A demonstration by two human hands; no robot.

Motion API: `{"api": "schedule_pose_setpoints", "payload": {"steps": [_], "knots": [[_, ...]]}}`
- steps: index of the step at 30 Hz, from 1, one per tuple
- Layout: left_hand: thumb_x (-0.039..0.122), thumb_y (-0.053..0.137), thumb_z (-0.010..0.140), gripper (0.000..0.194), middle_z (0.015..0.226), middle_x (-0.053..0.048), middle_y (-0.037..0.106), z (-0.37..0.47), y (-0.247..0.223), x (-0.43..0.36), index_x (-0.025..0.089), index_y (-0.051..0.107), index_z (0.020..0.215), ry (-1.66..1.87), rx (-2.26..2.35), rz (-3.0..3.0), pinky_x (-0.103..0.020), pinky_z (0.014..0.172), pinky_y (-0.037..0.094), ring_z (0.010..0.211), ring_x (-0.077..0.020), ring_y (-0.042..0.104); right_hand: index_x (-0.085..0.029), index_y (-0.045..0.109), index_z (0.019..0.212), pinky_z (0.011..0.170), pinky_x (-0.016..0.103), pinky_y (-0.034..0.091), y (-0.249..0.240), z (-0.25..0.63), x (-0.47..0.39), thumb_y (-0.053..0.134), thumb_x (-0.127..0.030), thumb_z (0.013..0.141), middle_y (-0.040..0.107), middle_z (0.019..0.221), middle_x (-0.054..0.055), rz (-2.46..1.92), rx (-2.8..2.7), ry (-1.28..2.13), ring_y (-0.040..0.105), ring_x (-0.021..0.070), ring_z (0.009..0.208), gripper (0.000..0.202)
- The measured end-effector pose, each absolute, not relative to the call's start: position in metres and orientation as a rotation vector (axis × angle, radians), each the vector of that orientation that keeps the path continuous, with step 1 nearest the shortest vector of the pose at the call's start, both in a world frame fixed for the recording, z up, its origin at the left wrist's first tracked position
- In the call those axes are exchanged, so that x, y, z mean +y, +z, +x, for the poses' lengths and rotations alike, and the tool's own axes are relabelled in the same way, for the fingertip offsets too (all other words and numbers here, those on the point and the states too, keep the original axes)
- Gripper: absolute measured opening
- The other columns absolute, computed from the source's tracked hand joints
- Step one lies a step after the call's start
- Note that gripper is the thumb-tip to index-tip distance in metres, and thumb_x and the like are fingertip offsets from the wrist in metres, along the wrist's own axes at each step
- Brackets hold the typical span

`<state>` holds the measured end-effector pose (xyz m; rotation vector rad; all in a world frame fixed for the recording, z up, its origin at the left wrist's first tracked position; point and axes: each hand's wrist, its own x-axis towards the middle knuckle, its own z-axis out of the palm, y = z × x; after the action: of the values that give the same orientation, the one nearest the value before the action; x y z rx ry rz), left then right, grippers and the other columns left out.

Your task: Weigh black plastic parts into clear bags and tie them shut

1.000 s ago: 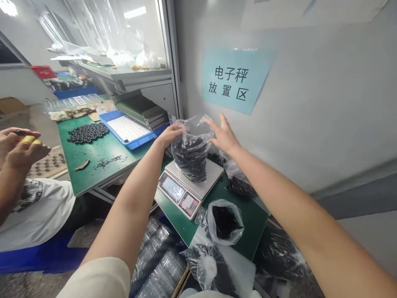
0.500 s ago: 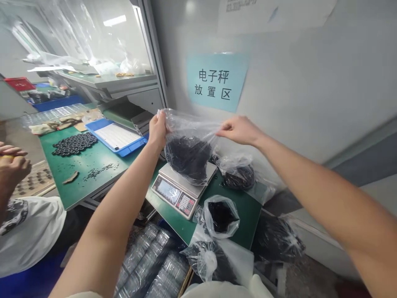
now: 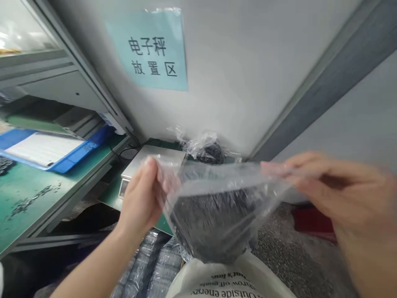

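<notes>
A clear plastic bag (image 3: 217, 223) with a dark mass of small black pieces in its lower part hangs in front of my body. My left hand (image 3: 144, 194) is closed on the left side of its mouth. At the opposite side, my right hand (image 3: 328, 182), partly blurred, pinches the bag's top edge. Between my hands the mouth is stretched wide. Behind my left hand stands a scale (image 3: 161, 153) with a bare metal plate; its front is mostly hidden. Another clear bag (image 3: 211, 151) with black contents lies beyond, against the wall.
A blue tray (image 3: 65, 159) with a white sheet lies on the green table (image 3: 18, 215) at left, near scattered small black bits. Below are wrapped stacks of clear plastic (image 3: 149, 256). A light blue sign (image 3: 155, 54) hangs on the grey wall. Something red (image 3: 313, 223) is at lower right.
The held bag has left the scale plate and come close to my body, still between both hands. The view has turned right and down; the co-worker at left is out of sight.
</notes>
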<state>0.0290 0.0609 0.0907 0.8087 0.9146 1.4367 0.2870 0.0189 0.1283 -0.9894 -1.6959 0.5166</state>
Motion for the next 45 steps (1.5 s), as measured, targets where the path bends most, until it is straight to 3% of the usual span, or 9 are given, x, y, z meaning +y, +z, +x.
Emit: {"api": "schedule_pose_setpoints", "payload": {"steps": [15,25,29,31,33,36,39,43,45], "knots": [[0.049,0.065,0.07,0.042,0.049,0.004,0.046,0.104,0.003,0.059,0.017,0.045,0.052,0.97,0.798,0.907,-0.02,0.046,0.036,0.047,-0.0091,0.041,-0.024,0.064,0.079,0.082,0.032,0.053,0.029,0.305,-0.097,0.055,-0.01,0.081,0.067,0.094,0.002,-1.233,-1.225,0.691,0.063,0.0197,0.093,0.016],[0.053,0.066,0.067,0.046,0.045,0.005,0.036,0.113,-0.031,0.056,0.019,0.039,0.05,1.041,0.736,0.943,-0.023,0.045,0.034,0.044,-0.0103,0.035,-0.039,0.06,0.097,0.1,0.052,0.034,-0.03,0.29,-0.119,0.05,-0.037,0.087,0.045,0.13,-0.003,-1.071,-1.138,0.935,0.041,0.0264,0.122,0.014],[0.051,0.065,0.069,0.042,0.044,0.005,0.036,0.121,-0.023,0.05,0.02,0.043,0.052,1.087,0.695,0.947,-0.022,0.043,0.032,0.042,-0.0098,0.033,-0.043,0.009,0.137,0.102,0.055,0.028,-0.048,0.295,-0.12,0.069,-0.061,0.059,0.017,0.146,0.007,-1.226,-1.139,0.798,0.025,0.0323,0.13,0.1],[0.053,0.065,0.069,0.042,0.044,0.005,0.037,0.123,-0.024,0.049,0.02,0.044,0.054,1.105,0.705,0.944,-0.021,0.042,0.03,0.041,-0.0095,0.033,-0.037,0.001,0.139,0.103,0.058,0.022,-0.055,0.294,-0.113,0.073,-0.063,0.048,0.009,0.148,0.012,-1.344,-1.191,0.748,0.018,0.0354,0.132,0.119],[0.055,0.065,0.068,0.045,0.045,0.005,0.038,0.124,-0.024,0.048,0.019,0.042,0.053,1.115,0.731,0.939,-0.02,0.041,0.03,0.041,-0.0091,0.033,-0.03,0.028,0.132,0.104,0.056,0.022,-0.056,0.292,-0.103,0.074,-0.06,0.051,0.015,0.146,0.013,-1.412,-1.268,0.74,0.014,0.0358,0.133,0.098],[0.059,0.067,0.062,0.05,0.048,0.004,0.045,0.123,-0.024,0.046,0.019,0.04,0.052,1.111,0.806,0.929,-0.02,0.041,0.031,0.042,-0.0093,0.037,-0.022,0.054,0.08,0.104,0.047,0.028,-0.048,0.288,-0.086,0.068,-0.044,0.072,0.041,0.132,0.009,-1.364,-1.388,0.749,0.019,0.0297,0.133,0.027],[0.06,0.068,0.059,0.051,0.049,0.003,0.051,0.122,-0.028,0.043,0.019,0.039,0.053,1.08,0.929,0.893,-0.019,0.038,0.029,0.04,-0.0085,0.036,-0.021,0.051,0.061,0.105,0.044,0.026,-0.042,0.281,-0.075,0.051,-0.035,0.087,0.052,0.123,0.006,-1.203,-1.407,0.865,0.019,0.0243,0.133,0.029],[0.051,0.073,0.058,0.046,0.044,0.006,0.044,0.122,-0.04,0.042,0.018,0.04,0.056,1.015,1.117,0.795,-0.017,0.037,0.03,0.037,-0.0066,0.035,-0.026,0.061,0.102,0.106,0.046,0.024,-0.056,0.264,-0.069,0.045,-0.049,0.086,0.041,0.137,0.004,-0.904,-0.93,1.174,0.022,0.0232,0.132,0.033],[0.05,0.075,0.054,0.047,0.044,0.008,0.041,0.122,-0.048,0.041,0.018,0.041,0.057,1.002,1.18,0.759,-0.017,0.037,0.032,0.038,-0.006,0.035,-0.025,0.063,0.101,0.103,0.045,0.03,-0.064,0.255,-0.066,0.048,-0.057,0.081,0.056,0.121,0.007,-0.794,-0.676,1.258,0.041,0.0246,0.122,0.041]]}}
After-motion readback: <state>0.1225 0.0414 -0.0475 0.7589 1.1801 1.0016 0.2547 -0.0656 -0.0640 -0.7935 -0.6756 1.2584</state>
